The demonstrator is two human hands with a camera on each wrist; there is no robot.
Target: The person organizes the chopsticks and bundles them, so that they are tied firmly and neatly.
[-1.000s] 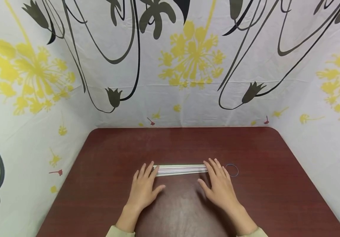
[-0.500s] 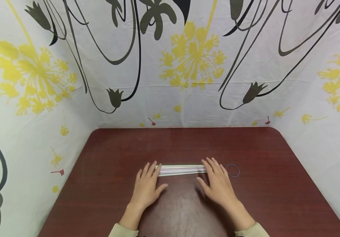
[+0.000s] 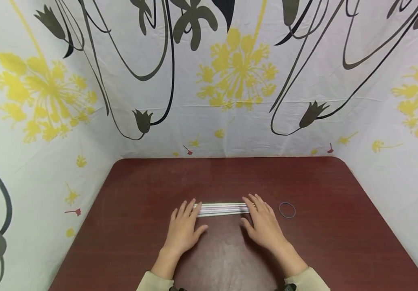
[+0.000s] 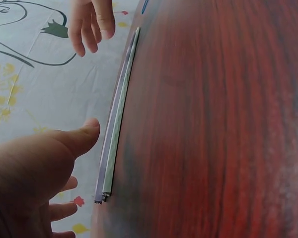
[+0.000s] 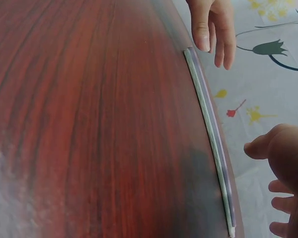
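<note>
Several long thin sticks (image 3: 223, 209) in pale green, white and lilac lie side by side across the table. My left hand (image 3: 183, 230) is over their left end, fingers extended and thumb spread. Over the right end is my right hand (image 3: 263, 226), also with extended fingers. In the left wrist view the left hand (image 4: 35, 168) stands raised beside the sticks (image 4: 116, 119), whose near ends are dark. The right wrist view has the right hand (image 5: 288, 173) a little apart from the sticks (image 5: 211, 139). Fingers hide the stick ends in the head view.
A thin blue-grey loop (image 3: 287, 210) lies on the table right of the right hand. The dark red-brown table (image 3: 150, 182) has rounded far corners. White cloth (image 3: 230, 133) with yellow and grey flower prints hangs behind it and at both sides.
My hands have come slightly closer together, the right one shifting left, so the loop now shows whole and apart from it. The sticks have hardly moved.
</note>
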